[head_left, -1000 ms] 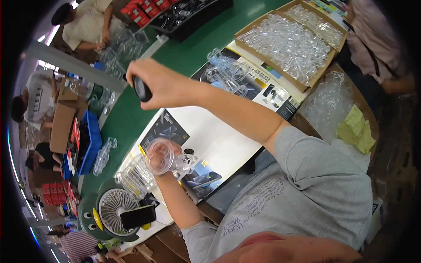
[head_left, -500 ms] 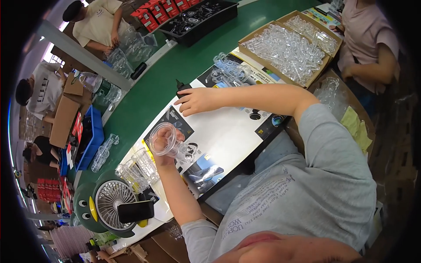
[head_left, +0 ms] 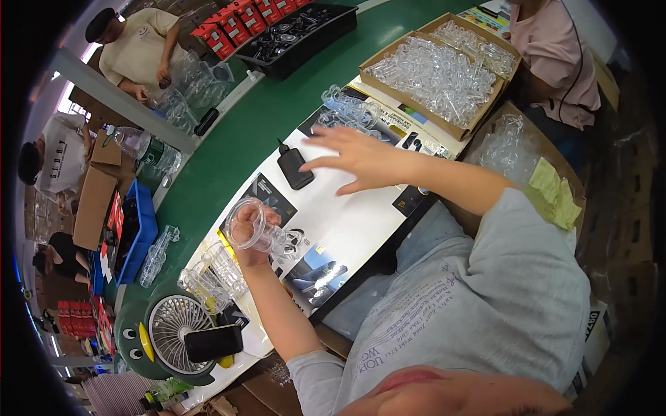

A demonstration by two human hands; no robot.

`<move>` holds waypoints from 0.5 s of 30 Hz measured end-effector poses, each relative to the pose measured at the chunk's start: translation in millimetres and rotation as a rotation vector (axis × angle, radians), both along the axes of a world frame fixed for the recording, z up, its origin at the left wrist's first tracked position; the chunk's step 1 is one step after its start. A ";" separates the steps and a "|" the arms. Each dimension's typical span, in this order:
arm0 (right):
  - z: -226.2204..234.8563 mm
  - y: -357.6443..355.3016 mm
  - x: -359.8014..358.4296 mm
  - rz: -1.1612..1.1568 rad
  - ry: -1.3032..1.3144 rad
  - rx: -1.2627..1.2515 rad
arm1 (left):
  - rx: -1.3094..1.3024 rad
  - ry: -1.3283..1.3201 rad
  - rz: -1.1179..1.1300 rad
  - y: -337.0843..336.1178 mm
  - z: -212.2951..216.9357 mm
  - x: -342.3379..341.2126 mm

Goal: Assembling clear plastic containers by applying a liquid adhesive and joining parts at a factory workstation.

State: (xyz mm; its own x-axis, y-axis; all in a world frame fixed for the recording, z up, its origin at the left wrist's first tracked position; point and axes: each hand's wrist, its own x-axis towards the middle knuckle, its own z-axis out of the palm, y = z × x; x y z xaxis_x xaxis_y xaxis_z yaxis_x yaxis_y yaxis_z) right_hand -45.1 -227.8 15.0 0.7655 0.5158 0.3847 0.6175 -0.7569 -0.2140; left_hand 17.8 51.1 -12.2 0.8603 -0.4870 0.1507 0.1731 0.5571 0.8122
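My left hand (head_left: 247,227) is closed around a clear plastic holder (head_left: 267,232) with a round cup-shaped end, held above the printed white sheet (head_left: 347,225). My right hand (head_left: 357,159) is raised over the sheet with its fingers spread, and I see nothing in it. Beside those fingertips is a small black bottle (head_left: 296,168) with a pointed nozzle, lying on the sheet. Several clear plastic parts (head_left: 214,277) are grouped below my left hand, and more clear parts (head_left: 350,109) lie beyond my right.
A cardboard box (head_left: 444,76) full of clear pieces stands at the far right. Lower left is a green penguin-shaped fan (head_left: 159,333) with a dark phone-like slab (head_left: 214,343). Farther off are a black tray (head_left: 295,38), a blue bin (head_left: 142,232) and co-workers.
My right hand has come off the black bottle, moving right with its fingers spreading, and the bottle now shows fully. The left hand still holds the clear holder, slightly turned.
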 end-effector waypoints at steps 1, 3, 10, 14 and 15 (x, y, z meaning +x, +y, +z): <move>-1.4 -10.3 -6.1 -0.128 -0.010 -0.049 | 0.006 0.008 -0.011 0.1 -0.3 -0.5; -9.2 -34.0 -16.1 -0.273 -0.008 -0.097 | 0.010 0.016 -0.031 0.9 -3.9 1.6; -42.9 -85.3 34.0 -0.370 0.025 0.032 | 0.031 -0.032 -0.106 -4.8 -7.0 1.9; -54.0 -81.2 57.6 -0.358 0.077 0.088 | 0.052 -0.006 -0.063 -2.8 -6.8 -1.3; -56.8 -80.0 60.5 -0.355 0.052 0.108 | 0.054 0.011 -0.064 -2.1 -6.1 -0.6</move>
